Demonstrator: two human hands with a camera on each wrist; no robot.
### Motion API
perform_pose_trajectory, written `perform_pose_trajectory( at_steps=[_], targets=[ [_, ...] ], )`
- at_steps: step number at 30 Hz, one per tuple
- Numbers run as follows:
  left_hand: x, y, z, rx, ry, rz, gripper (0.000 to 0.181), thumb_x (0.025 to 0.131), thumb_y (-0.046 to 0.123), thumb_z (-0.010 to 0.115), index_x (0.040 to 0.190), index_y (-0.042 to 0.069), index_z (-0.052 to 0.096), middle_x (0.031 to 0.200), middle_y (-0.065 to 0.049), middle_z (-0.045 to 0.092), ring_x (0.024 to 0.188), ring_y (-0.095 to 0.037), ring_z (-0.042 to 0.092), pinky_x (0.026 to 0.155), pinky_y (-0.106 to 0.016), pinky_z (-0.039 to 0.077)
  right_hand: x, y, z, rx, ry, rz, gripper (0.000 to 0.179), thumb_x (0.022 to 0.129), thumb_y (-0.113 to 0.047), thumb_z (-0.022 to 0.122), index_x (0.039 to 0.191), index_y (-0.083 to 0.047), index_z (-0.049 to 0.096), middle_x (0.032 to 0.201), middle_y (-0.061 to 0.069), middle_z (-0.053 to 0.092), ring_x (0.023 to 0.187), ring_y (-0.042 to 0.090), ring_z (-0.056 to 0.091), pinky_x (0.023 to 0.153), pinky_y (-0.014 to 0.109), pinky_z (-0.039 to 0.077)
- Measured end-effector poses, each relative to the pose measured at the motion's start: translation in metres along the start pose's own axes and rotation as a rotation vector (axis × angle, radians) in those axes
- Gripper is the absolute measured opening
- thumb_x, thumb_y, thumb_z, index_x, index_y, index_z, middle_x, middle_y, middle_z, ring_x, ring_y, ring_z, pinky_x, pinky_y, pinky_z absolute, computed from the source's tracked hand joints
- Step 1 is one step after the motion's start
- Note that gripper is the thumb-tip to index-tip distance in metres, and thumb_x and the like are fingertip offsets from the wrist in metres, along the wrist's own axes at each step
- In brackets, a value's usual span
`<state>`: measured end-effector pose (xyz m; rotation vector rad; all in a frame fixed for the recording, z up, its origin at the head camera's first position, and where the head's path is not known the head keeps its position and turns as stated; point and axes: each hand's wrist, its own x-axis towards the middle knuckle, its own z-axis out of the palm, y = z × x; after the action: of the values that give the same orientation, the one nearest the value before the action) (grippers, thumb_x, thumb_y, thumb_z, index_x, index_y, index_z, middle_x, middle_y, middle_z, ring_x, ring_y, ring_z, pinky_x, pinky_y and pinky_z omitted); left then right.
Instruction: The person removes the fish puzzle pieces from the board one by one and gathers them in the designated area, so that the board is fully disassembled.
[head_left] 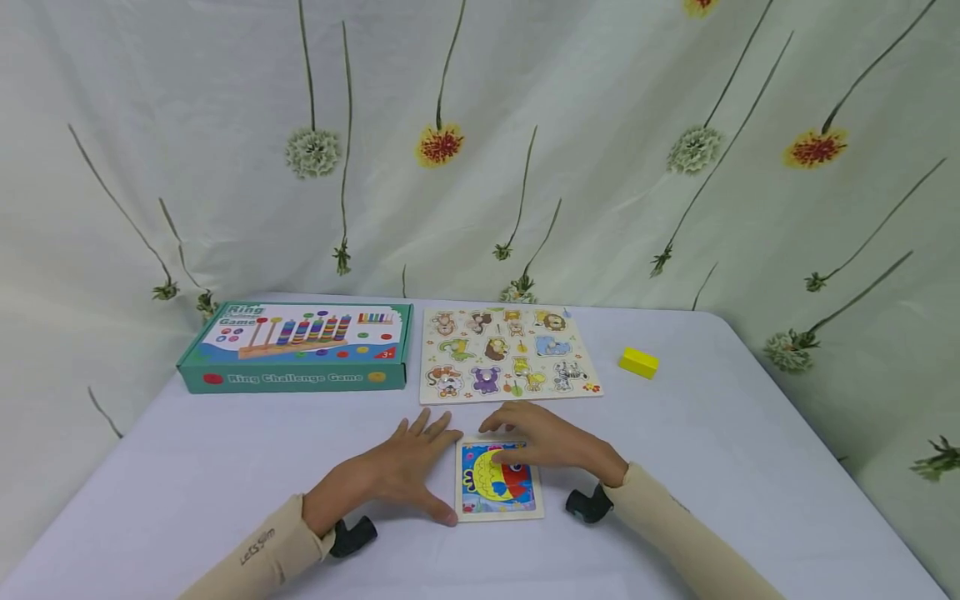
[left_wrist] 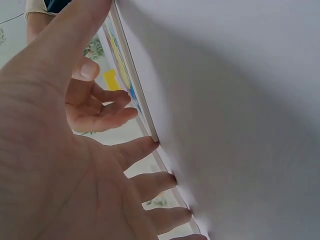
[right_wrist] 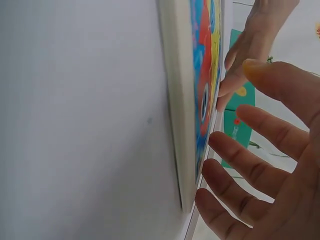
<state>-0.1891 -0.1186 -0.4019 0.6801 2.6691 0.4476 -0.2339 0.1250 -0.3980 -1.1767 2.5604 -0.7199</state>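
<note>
A small square fish puzzle (head_left: 480,504) in a pale wooden frame lies flat on the white table, its picture a yellow and red fish on blue. My left hand (head_left: 408,467) is spread along its left side, with thumb and forefinger at the frame's edge. Over the puzzle's upper right part hovers my right hand (head_left: 536,437), its fingers loosely bent and nothing between them. In the right wrist view, the right hand's fingers (right_wrist: 250,165) are apart from each other beside the puzzle's frame (right_wrist: 180,100).
A green Ring Challenge Game box (head_left: 296,379) stands at the back left. Beside it lies a wooden animal puzzle board (head_left: 502,350) with several animal pieces. A yellow block (head_left: 639,362) sits at the back right. Behind the table hangs a flowered cloth (head_left: 600,100).
</note>
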Motion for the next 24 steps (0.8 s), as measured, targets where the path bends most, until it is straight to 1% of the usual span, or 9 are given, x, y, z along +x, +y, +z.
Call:
perform_pose_trajectory(
  at_steps=[6,12,18,24],
  targets=[
    [0.000,0.000,0.000,0.010,-0.002,0.007,0.112,0.061,0.068,0.077,0.149,0.014,0.034,0.160,-0.013,0.016,0.146,-0.040,0.003,0.116,-0.058,0.007,0.012,-0.006,0.000,-0.004,-0.040,-0.010,0.034,0.088,-0.024,0.069,0.120,-0.013,0.065,0.117,-0.003,0.063,0.105,0.013,0.055,0.093,0.028,0.047],
    [0.000,-0.001,0.001,-0.001,-0.001,0.021,0.112,0.062,0.068,0.077,0.149,0.013,0.033,0.160,-0.014,0.015,0.146,-0.042,0.003,0.115,-0.060,0.007,0.019,-0.005,0.003,-0.031,-0.063,-0.027,0.031,0.087,-0.025,0.070,0.116,-0.015,0.068,0.109,-0.002,0.061,0.102,0.013,0.055,0.089,0.025,0.047],
    [0.000,-0.002,0.001,-0.002,-0.004,0.018,0.112,0.062,0.068,0.076,0.149,0.014,0.032,0.160,-0.013,0.015,0.146,-0.041,0.002,0.115,-0.060,0.006,0.021,-0.005,0.006,-0.057,-0.080,-0.043,0.029,0.087,-0.025,0.071,0.115,-0.017,0.069,0.104,-0.001,0.057,0.098,0.012,0.052,0.084,0.023,0.046],
    [0.000,-0.002,0.002,0.008,-0.003,0.015,0.112,0.061,0.069,0.076,0.149,0.014,0.032,0.160,-0.012,0.014,0.146,-0.041,0.003,0.115,-0.059,0.007,0.021,-0.008,0.007,-0.062,-0.084,-0.017,0.031,0.085,-0.024,0.072,0.115,-0.018,0.068,0.106,-0.001,0.055,0.098,0.013,0.049,0.084,0.025,0.044]
  ],
)
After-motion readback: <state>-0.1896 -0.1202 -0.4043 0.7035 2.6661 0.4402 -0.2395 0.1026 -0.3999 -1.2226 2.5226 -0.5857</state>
